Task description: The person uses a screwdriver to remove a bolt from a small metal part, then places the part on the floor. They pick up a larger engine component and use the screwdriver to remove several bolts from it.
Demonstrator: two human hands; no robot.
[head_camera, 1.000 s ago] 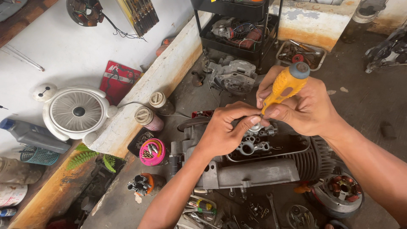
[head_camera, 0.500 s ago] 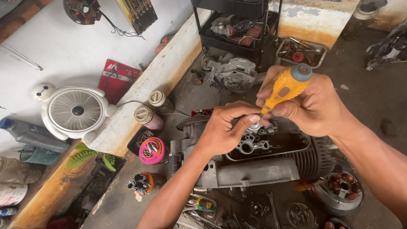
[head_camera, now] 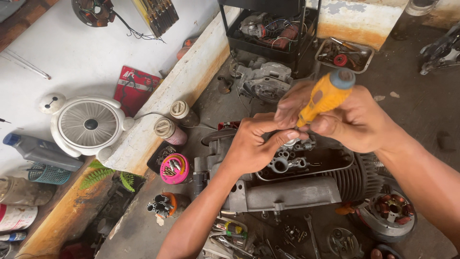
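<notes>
Right hand point(head_camera: 357, 122) wrapped tight around yellow screwdriver point(head_camera: 325, 96), handle tilted up-right, tip down at the valve gear in the open top of the engine point(head_camera: 287, 189). Left hand point(head_camera: 251, 144) pinched closed on a small metal part point(head_camera: 291, 142) right at the tip, wrist resting over the casing. Versus 0.5 s ago: same grips, both hands barely shifted; pink cup point(head_camera: 174, 169) of bits unmoved.

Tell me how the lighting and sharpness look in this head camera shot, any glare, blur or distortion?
Head view: soft, even daylight with no glare; both hands, left hand and right hand, and the yellow screwdriver look sharp, with faint shadow under them on the engine; the white fan stays crisp; wide-angle bending shows toward the edges.
</notes>
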